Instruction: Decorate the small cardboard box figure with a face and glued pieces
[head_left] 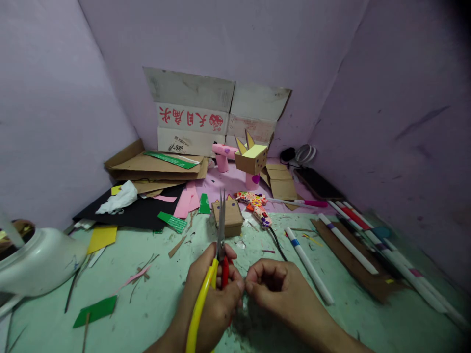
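Observation:
My left hand (211, 296) is wrapped round a pair of scissors (220, 245) with yellow and red handles; the closed blades point away from me, upward in the picture. My right hand (279, 289) sits just to the right of it with the fingers curled and pinched near the scissor handles; what it holds is too small to make out. Just beyond the blade tips stands a small cardboard box (228, 217). A glue gun covered in coloured patches (255, 206) lies to the right of that box, its black cord trailing toward my hands.
Several white marker pens (346, 242) lie at the right on cardboard strips. A white rounded vessel (40, 262) is at the left edge. Black, pink, green and yellow paper (147, 211), stacked cardboard, a cardboard animal figure (252, 159) and a printed box lie at the back.

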A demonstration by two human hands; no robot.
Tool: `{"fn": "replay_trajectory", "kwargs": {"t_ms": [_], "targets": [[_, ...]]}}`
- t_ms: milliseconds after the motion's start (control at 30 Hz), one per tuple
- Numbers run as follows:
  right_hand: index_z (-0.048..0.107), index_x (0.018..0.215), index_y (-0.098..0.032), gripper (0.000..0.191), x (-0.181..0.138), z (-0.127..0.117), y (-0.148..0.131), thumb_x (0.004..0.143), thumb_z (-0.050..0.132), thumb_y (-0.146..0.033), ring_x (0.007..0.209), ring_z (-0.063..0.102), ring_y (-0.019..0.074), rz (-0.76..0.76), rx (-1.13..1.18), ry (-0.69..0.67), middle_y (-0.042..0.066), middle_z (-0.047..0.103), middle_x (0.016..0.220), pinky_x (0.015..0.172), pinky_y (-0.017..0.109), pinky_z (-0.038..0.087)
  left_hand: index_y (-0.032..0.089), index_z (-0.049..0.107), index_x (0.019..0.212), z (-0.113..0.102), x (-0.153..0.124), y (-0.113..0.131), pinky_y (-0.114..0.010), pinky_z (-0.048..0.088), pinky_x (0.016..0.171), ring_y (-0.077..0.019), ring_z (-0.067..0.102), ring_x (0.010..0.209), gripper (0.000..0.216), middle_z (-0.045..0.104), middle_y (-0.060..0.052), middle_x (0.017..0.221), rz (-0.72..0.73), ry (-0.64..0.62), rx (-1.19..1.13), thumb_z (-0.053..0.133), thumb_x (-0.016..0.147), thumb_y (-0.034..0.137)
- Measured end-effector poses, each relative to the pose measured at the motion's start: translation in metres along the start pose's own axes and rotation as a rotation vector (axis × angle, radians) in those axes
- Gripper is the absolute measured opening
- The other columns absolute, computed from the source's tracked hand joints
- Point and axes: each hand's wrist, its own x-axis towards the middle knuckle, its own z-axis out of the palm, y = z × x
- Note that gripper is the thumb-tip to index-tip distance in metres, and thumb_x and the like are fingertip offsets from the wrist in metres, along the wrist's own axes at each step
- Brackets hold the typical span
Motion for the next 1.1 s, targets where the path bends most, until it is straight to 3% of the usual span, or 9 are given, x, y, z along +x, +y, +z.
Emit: {"fn": "replay_trajectory", "kwargs": {"t_ms": [300, 633, 900, 1100], "targets": [[0.063, 0.053, -0.015, 0.016, -0.002, -0.0007, -0.001, 0.057, 0.071, -0.028, 0.045, 0.045, 0.0078, -0.032, 0.051, -0.024, -0.003, 0.059, 0.047, 0.046, 0.02, 0.034, 0.023, 0.044, 0.088, -0.0011, 0.0016, -0.0034, -0.018, 0.037, 0.038, -0.0077, 0.048, 0.042, 0.026, 0.054, 0.007, 0.06, -0.002, -0.023, -0.022, 0.064, 0.072, 0.023], [0.07, 0.061, -0.016, 0.014, -0.0028, -0.0013, 0.0066, 0.062, 0.07, -0.03, 0.047, 0.049, 0.0106, -0.129, -0.051, 0.026, 0.002, 0.065, 0.054, 0.047, 0.023, 0.037, 0.022, 0.042, 0.093, 0.0013, 0.0023, -0.0003, -0.02, 0.043, 0.041, -0.0085, 0.05, 0.044, 0.034, 0.056, 0.008, 0.057, 0.028, 0.118, -0.104, 0.067, 0.069, 0.023], [0.069, 0.059, -0.015, 0.017, -0.0053, -0.0023, 0.0062, 0.064, 0.062, -0.031, 0.045, 0.042, 0.0096, -0.188, -0.172, 0.06, 0.001, 0.059, 0.05, 0.044, 0.023, 0.032, 0.022, 0.043, 0.092, 0.0018, 0.0011, -0.0036, -0.019, 0.041, 0.043, -0.0078, 0.049, 0.047, 0.031, 0.055, 0.007, 0.06, 0.024, 0.07, -0.056, 0.065, 0.071, 0.027], [0.064, 0.06, -0.014, 0.021, -0.0023, 0.0003, 0.0056, 0.064, 0.062, -0.034, 0.046, 0.038, 0.0082, -0.157, -0.11, 0.013, -0.002, 0.053, 0.05, 0.045, 0.021, 0.03, 0.022, 0.043, 0.09, 0.0045, -0.0003, -0.0008, -0.019, 0.04, 0.043, -0.0076, 0.047, 0.047, 0.03, 0.053, 0.008, 0.06, 0.011, 0.082, -0.04, 0.065, 0.07, 0.03]]}}
